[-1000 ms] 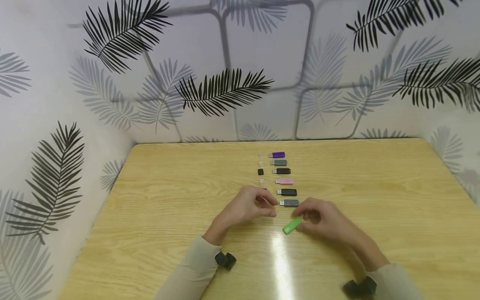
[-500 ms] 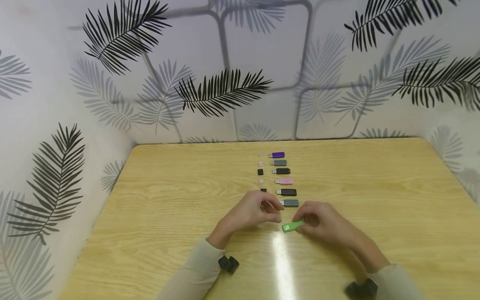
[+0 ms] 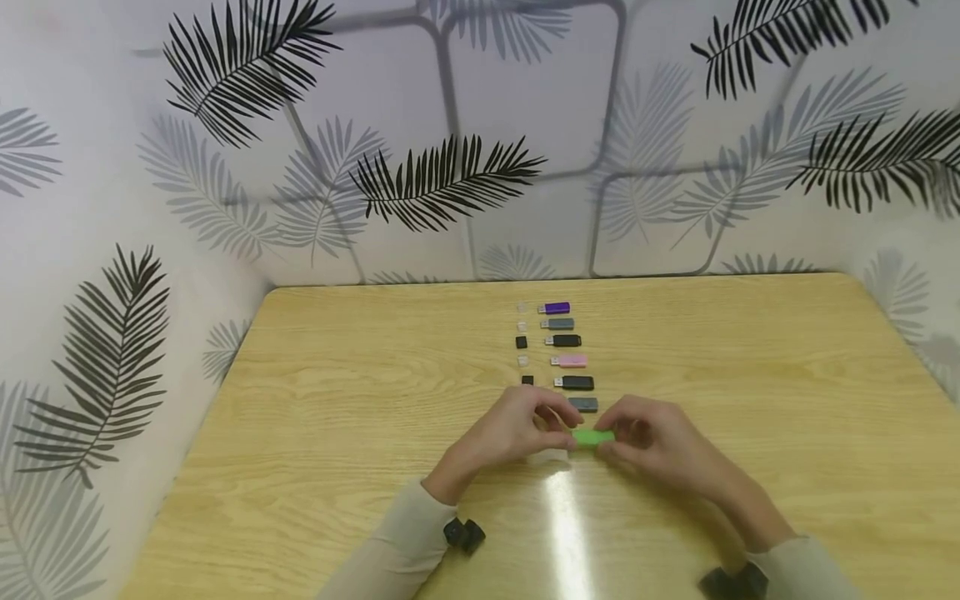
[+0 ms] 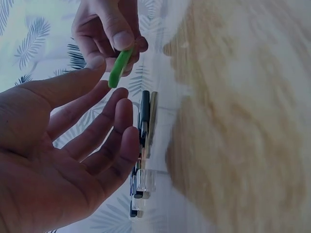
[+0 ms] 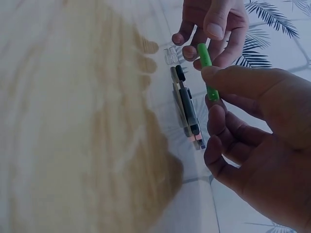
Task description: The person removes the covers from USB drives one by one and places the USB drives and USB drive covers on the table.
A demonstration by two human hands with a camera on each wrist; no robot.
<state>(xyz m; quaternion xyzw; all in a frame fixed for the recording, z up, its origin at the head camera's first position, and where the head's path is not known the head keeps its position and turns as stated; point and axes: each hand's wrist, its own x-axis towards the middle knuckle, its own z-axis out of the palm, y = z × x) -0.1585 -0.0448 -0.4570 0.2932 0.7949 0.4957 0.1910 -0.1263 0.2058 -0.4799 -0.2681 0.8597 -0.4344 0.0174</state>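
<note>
A green USB stick (image 3: 592,438) is held just above the table, lying nearly level. My right hand (image 3: 660,437) pinches its right end between thumb and fingertips. My left hand (image 3: 513,429) is at its other end, thumb and fingers spread around it. In the left wrist view, a small gap shows between the left thumb and the green USB stick (image 4: 120,68); firm contact cannot be made out. Just beyond the hands lies a grey USB stick (image 3: 583,405), its plug end hidden behind the left fingers.
A column of uncapped USB sticks runs away from me: black (image 3: 576,383), pink (image 3: 573,361), another black, grey, and purple (image 3: 557,308) farthest. Small caps, clear and black (image 3: 521,342), lie in a matching column to their left. A patterned wall stands behind the wooden table (image 3: 360,358).
My left hand has moved right to the green USB stick. The right hand has turned the stick from slanted to nearly level and lifted it slightly away from me.
</note>
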